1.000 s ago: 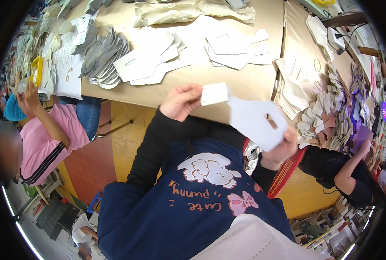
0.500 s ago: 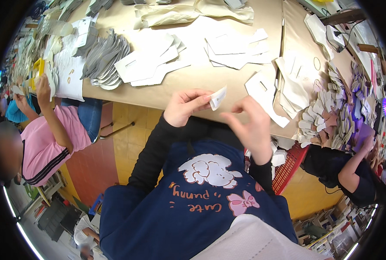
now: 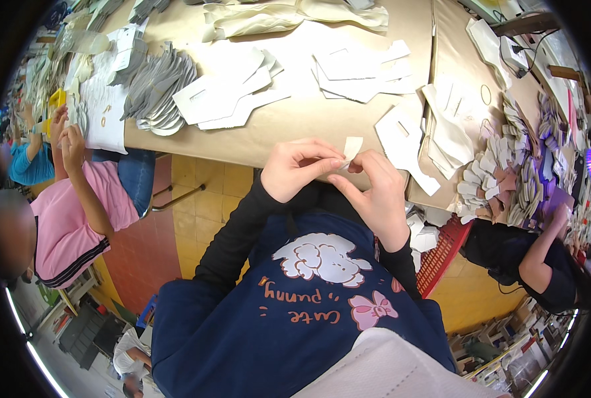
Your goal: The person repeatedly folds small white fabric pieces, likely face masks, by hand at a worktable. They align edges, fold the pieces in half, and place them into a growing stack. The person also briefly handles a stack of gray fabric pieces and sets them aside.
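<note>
Just beyond the tab [image 3: 353, 146], white cutouts [image 3: 353, 71]

lol there's a red plastic basket [image 3: 445, 257] near the surface [image 3: 219, 141], a yellow tiled floor [image 3: 206, 178] and a co-worker in a pink top [image 3: 70, 225] off left

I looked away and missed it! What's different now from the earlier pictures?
The right hand let go of the white slotted piece, now lying farther forward on the table, then moved left to the small pale piece. The left hand kept holding that. The grey stack stayed put.
</note>
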`<action>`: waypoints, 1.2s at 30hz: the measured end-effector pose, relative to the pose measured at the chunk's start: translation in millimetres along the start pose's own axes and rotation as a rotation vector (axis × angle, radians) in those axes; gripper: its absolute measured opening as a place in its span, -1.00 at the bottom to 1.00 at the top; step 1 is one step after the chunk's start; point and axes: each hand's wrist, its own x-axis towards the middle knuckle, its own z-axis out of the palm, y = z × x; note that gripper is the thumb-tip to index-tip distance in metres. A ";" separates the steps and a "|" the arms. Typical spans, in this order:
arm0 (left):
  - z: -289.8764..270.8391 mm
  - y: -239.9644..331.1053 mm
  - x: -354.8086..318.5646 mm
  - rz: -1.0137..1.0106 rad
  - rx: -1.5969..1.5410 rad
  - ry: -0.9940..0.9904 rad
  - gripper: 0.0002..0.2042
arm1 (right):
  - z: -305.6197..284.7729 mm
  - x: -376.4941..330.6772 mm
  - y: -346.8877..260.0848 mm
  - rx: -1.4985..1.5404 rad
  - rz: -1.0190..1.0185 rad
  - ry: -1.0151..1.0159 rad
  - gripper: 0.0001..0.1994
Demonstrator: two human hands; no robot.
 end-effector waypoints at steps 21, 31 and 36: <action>26.2 -43.9 25.9 -0.141 0.393 0.154 -0.83 | -20.5 -22.8 22.9 0.104 0.578 -0.180 -0.78; 36.3 -44.2 19.2 -0.121 0.597 0.179 -0.83 | -38.6 -48.8 40.6 0.360 0.748 -0.173 -0.81; -39.2 -13.3 29.2 -0.123 0.533 0.481 -0.80 | -94.0 -72.6 47.9 0.356 0.796 0.279 -0.84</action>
